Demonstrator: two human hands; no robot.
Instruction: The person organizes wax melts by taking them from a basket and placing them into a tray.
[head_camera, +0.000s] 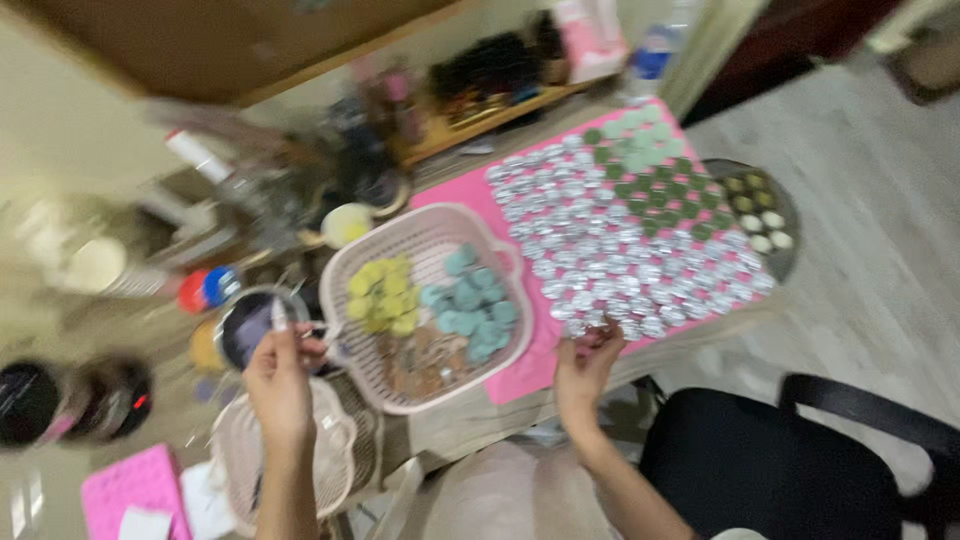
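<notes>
Filling foil cups — right hand (585, 365) pinching one at the pink mat's (520, 375) lower edge.
Left hand (278, 375) gripping what looks like a thin tool over the small pot (250, 325), frame centre-left — steadying it would help.

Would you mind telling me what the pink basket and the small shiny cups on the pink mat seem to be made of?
The pink basket looks like moulded plastic: matte, with slotted walls and handle cut-outs. The small cups look like thin metal foil: silvery, crinkled and glinting. The right hand touches one at the mat's near edge. Blur leaves both uncertain.

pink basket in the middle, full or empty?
Partly full. The pink basket holds clusters of yellow pieces, teal pieces and brownish ones; bare bottom shows toward its far side.
</notes>
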